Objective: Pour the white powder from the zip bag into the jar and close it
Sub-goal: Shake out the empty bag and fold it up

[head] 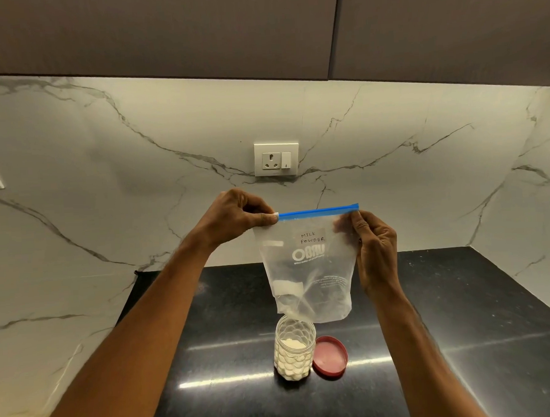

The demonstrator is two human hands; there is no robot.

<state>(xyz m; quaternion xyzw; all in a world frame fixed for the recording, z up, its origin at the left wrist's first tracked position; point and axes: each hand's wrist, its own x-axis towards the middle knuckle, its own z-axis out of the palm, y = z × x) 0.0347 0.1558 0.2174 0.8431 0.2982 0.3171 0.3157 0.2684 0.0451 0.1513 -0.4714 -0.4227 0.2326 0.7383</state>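
Note:
A clear zip bag (308, 270) labelled "MILK POWDER", with a blue zip strip along its top, hangs upright in the air above the counter. My left hand (239, 215) pinches the left end of the strip at the white slider. My right hand (376, 244) grips the bag's upper right corner. The bag looks nearly empty, with a little white residue at its lower left. Directly below its bottom corner stands an open clear plastic jar (294, 350), partly filled with white powder. The jar's red lid (330, 356) lies flat on the counter, touching the jar's right side.
The black polished countertop (433, 343) is bounded by a marble backsplash behind and marble walls on both sides. A white wall socket (276, 159) sits on the backsplash above the bag. Dark wall cabinets (194, 30) hang overhead.

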